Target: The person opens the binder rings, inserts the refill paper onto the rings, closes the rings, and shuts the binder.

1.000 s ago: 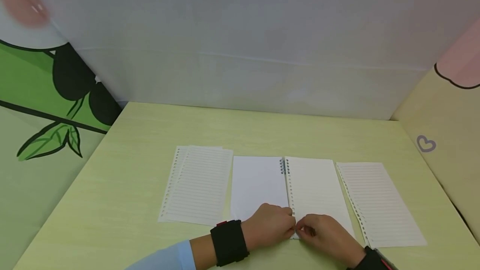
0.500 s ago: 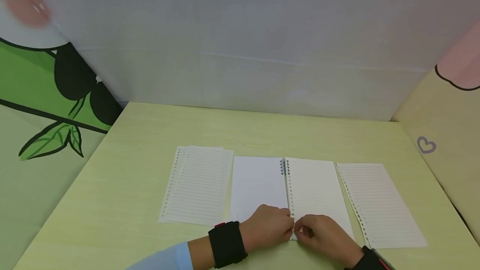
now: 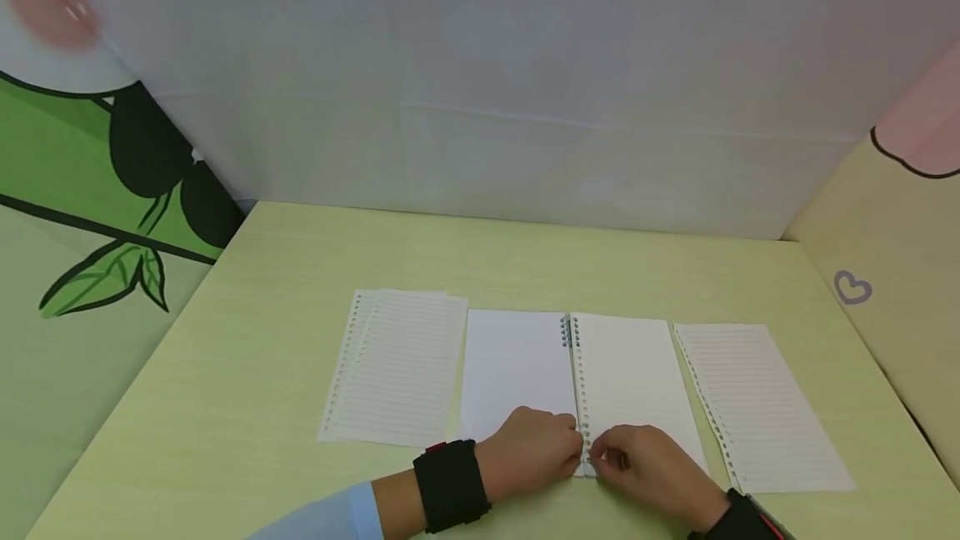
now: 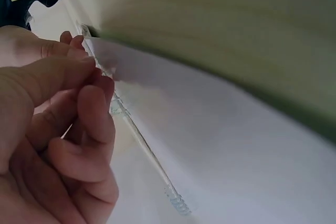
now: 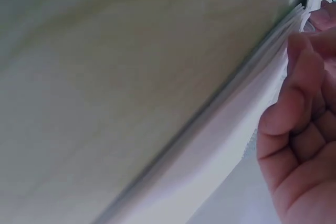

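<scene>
An open loose-leaf notebook [image 3: 626, 365] lies in the head view, with a blank white leaf on each side of its clear ring binding [image 3: 567, 332]. My left hand [image 3: 531, 452] pinches the binding near its lower end, thumb and index finger together. Facing it from the right, my right hand [image 3: 651, 463] has thumb and index finger pinched at the same end of the rings. In the left wrist view the binding strip [image 4: 149, 150] runs down from the fingertips. The right wrist view shows the stacked page edges [image 5: 210, 129] beside the curled right fingers. The fingers partly hide the lower rings.
Two overlapping lined, hole-punched sheets [image 3: 405, 365] lie left of the notebook. More lined paper [image 3: 765, 407] lies to its right. The pale yellow table [image 3: 225, 407] meets a white back panel [image 3: 480, 107] and printed side walls.
My left hand has shifted slightly left, so a narrow gap now shows between the two hands' fingertips at the binding. The right hand and the papers stay about where they were.
</scene>
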The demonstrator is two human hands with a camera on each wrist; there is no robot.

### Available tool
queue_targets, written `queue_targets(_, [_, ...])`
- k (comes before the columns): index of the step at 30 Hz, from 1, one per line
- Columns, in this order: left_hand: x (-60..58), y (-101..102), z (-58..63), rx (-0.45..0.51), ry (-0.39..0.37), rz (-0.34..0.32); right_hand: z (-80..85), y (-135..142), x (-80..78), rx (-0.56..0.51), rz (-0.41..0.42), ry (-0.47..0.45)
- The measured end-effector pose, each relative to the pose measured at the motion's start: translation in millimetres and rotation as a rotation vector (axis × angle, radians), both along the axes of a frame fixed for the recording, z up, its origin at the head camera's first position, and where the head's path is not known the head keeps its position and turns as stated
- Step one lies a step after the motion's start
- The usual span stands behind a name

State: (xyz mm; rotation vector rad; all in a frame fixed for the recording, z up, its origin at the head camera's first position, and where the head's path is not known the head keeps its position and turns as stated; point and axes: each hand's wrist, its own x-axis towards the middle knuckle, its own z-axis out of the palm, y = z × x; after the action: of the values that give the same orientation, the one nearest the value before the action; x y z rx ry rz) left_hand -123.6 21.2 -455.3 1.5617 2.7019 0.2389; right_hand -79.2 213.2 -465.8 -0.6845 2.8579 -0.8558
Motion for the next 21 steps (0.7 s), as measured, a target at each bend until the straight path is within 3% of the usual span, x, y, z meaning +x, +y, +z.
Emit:
queue_targets(5, [-7.6, 0, 3.4, -0.006, -0.016, 0.053, 9.3, 4, -6.2, -0.030, -0.003, -0.012])
queue_targets(12, [-17.3, 11, 3.7, 0.009, 0.009, 0.138, 8.5, -1, -17.9, 0.025, -0.154, 0.019])
queue_targets(21, [-16.2, 15, 3.0, -0.006, 0.005, 0.129, -0.5, -7, -20.3, 0.058, -0.160, 0.032])
